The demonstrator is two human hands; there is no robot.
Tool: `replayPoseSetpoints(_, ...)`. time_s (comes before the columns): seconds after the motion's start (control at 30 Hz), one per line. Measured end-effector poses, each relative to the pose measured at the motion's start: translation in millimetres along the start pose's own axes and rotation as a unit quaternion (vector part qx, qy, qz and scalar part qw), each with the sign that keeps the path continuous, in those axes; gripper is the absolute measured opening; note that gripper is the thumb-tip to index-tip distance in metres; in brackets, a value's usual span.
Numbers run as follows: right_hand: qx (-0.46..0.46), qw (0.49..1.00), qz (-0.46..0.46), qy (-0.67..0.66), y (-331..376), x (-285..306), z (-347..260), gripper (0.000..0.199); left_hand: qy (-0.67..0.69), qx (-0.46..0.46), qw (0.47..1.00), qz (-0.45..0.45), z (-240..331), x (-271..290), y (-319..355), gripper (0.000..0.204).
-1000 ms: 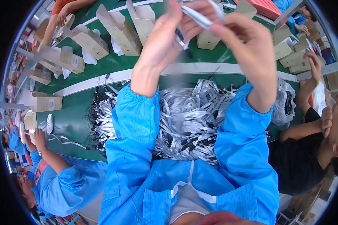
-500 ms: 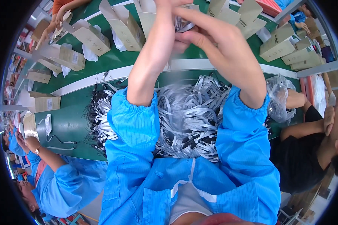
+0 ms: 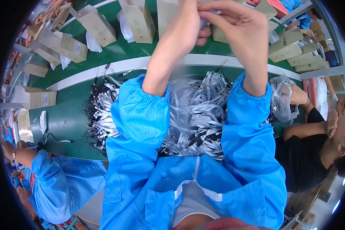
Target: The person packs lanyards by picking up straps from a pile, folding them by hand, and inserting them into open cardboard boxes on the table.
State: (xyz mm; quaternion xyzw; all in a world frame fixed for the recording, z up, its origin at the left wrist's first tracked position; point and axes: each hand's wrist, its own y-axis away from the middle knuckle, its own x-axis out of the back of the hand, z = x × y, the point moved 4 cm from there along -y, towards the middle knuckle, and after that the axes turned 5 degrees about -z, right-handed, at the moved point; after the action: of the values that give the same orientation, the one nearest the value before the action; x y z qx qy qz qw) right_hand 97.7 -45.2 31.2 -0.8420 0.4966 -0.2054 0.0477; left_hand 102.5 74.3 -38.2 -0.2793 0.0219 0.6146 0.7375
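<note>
Both hands are raised over the far edge of the green bench (image 3: 69, 122), close together near the top of the view. The left hand (image 3: 189, 19) and the right hand (image 3: 237, 27) are pinched on a small pale strip (image 3: 212, 12), which shows only as a sliver between the fingertips; the rest of it is hidden, so its shape and length cannot be told. The right fingers (image 3: 222, 7) curl over it from above, and the left thumb seems to press it from the side.

Judging by how things lie, the work looks far from finished. A large heap of grey and white strips with black ends (image 3: 195, 119) fills the near middle of the bench, right under the blue sleeves (image 3: 142, 115). Beyond the white divider rail (image 3: 103, 71), many brown paper boxes (image 3: 97, 27) stand along the far side, several with white bags tucked beside them. A clear plastic bag (image 3: 281, 97) sits at the right edge of the bench.
</note>
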Motion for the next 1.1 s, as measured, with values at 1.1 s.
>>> replayPoseSetpoints(1.1,0.099,0.964,-0.077,0.236,-48.6,86.1,37.7,0.041,-0.461,0.175,0.825,-0.277,-48.5,-2.5,13.2,0.017)
